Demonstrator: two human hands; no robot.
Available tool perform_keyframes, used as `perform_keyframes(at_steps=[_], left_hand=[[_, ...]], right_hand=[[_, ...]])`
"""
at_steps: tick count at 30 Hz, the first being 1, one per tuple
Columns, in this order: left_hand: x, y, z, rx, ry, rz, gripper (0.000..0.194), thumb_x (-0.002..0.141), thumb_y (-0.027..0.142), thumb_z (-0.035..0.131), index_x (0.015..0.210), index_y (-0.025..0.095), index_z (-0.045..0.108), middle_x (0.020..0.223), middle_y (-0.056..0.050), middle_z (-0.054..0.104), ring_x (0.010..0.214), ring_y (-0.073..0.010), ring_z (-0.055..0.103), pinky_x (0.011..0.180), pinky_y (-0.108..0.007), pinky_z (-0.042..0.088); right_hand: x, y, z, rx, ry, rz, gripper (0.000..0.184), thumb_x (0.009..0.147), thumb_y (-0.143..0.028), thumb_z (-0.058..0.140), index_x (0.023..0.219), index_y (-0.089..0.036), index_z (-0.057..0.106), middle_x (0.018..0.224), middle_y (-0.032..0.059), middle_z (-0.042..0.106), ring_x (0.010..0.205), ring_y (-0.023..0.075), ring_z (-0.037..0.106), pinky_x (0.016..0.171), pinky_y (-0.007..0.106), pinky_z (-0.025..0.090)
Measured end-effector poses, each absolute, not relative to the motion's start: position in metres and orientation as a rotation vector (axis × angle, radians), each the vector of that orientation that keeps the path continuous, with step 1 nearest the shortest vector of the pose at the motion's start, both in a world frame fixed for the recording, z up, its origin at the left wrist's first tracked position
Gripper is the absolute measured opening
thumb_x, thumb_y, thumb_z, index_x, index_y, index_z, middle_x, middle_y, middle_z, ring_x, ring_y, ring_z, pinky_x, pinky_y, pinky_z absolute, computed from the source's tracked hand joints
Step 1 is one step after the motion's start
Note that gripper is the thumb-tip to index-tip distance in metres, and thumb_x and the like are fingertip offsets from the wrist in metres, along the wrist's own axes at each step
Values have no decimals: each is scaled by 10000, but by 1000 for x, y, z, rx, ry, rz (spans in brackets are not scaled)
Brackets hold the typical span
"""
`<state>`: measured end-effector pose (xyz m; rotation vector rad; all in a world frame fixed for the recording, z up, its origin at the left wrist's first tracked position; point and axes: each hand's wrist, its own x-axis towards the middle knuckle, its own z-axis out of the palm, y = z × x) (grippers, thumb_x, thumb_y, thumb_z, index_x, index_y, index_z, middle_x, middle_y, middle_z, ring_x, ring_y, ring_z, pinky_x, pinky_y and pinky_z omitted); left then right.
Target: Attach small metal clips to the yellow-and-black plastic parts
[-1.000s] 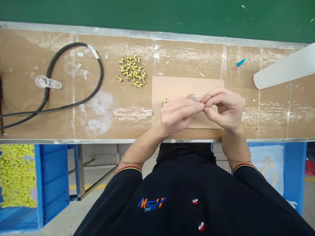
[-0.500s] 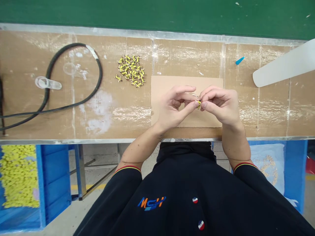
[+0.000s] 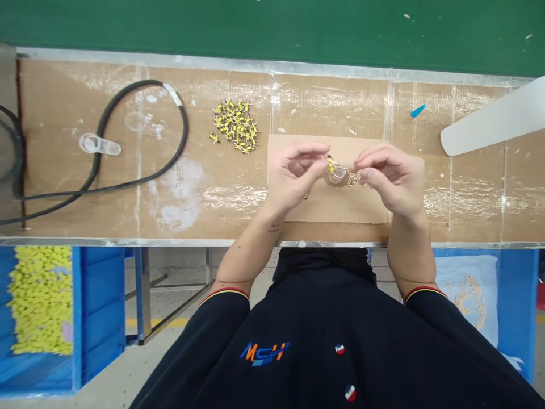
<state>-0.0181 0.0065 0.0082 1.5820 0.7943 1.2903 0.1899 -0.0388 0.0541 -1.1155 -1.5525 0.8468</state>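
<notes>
My left hand pinches a small yellow-sleeved part between thumb and fingertips, just left of a small clear plastic cup. That cup stands on a flat cardboard sheet. My right hand hovers just right of it, fingers curled above a scatter of tiny brass-coloured metal pieces. Whether those fingers hold anything is too small to tell. A pile of yellow parts lies on the bench, left of the sheet.
A black cable and a clear plastic scoop lie at the bench's left. A small blue piece and a white blade lie right. Below the front edge stand blue bins, one of yellow parts, one of metal bits.
My hands have moved apart; their fingertips met around the yellow part before. The clear cup now shows between them, and the yellow part stays in my left hand.
</notes>
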Motion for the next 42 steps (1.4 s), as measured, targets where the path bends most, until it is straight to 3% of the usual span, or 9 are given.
perform_keyframes(at_steps=[5,9,13,16,19,26,36,42], left_hand=[[-87,59,-10,1880,1382,1254,55,972,291,662,956,249,694,978,4,757,950,-176,668,876,-397,536],[-135,82,-25,1923,1658,1024,118,910,123,650,877,236,655,884,43,707,927,-164,575,986,-445,438],[-132,72,-7,2083,1513,1097,162,858,63,660,869,223,641,959,56,700,1063,-169,576,1112,-475,379],[-112,56,17,2156,1307,1071,132,849,106,657,881,232,679,1045,25,726,1107,-196,625,1070,-464,447],[-99,48,30,2196,1117,701,103,859,206,639,912,234,723,1062,-20,750,1076,-233,651,1040,-462,468],[-104,49,27,2266,1034,161,228,873,294,643,1050,241,777,1039,-71,726,1044,-261,620,1056,-480,424],[-98,52,17,2262,1042,110,145,848,275,667,956,211,737,992,-63,728,1000,-244,643,1007,-431,465],[-99,50,26,2098,978,195,111,817,240,630,902,181,668,830,-23,725,760,-164,653,762,-302,521]], right_hand=[[228,-27,47,-1569,-1779,485,64,882,-281,714,905,-238,756,908,49,748,728,188,670,649,362,544],[253,-22,38,-1768,-1981,471,99,856,-270,700,922,-245,768,875,53,743,714,210,649,771,427,557],[251,-19,28,-1764,-2063,509,144,876,-260,663,934,-242,793,936,75,757,720,213,638,782,428,543],[241,-17,20,-1716,-2080,534,225,911,-231,607,1001,-250,813,1012,88,760,839,248,677,818,438,542],[236,-14,14,-1681,-2136,581,234,944,-256,600,996,-258,828,1037,95,758,974,288,689,867,457,540],[238,-12,13,-1727,-2219,623,177,924,-255,657,965,-254,829,1042,92,755,948,276,702,848,434,543],[227,-13,21,-1812,-2345,605,212,975,-244,550,943,-229,759,1080,91,745,996,276,694,725,376,466],[228,-13,20,-1871,-2363,580,220,986,-204,475,945,-205,691,1085,133,708,1016,289,652,733,393,462]])
